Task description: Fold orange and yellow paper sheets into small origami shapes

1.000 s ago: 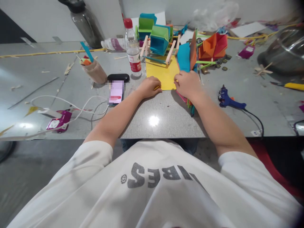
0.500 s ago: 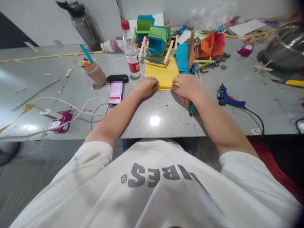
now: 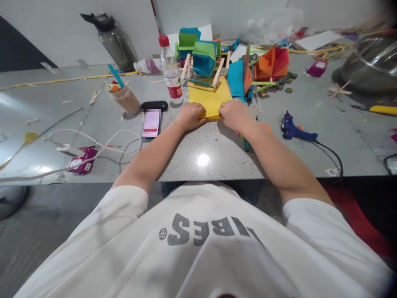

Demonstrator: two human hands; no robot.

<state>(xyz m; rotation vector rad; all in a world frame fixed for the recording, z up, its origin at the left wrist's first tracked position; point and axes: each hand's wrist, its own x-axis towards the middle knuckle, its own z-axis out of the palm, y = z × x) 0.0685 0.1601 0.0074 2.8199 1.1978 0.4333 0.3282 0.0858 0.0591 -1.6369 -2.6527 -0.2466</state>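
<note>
A yellow paper sheet [image 3: 212,93] lies on the grey table with its near edge folded. My left hand [image 3: 191,115] has its fingers curled on the left part of that edge, gripping it. On the right part of the same edge, my right hand [image 3: 232,113] pinches the paper. Green and blue paper shapes on a wooden stick frame [image 3: 204,59] stand over the sheet's far end. Blue folded paper [image 3: 236,78] is just beyond my right hand. Small coloured pieces partly show under my right wrist.
Left of the hands are a red-capped bottle [image 3: 173,82], a phone [image 3: 151,124], a stick cup [image 3: 126,99] and a white cable with a purple adapter [image 3: 83,160]. To the right lie a blue glue gun [image 3: 293,127], orange paper shapes [image 3: 273,64] and a yellow cutter [image 3: 380,109].
My right hand has moved left along the folded edge, nearer to my left hand. The camera view has shifted slightly.
</note>
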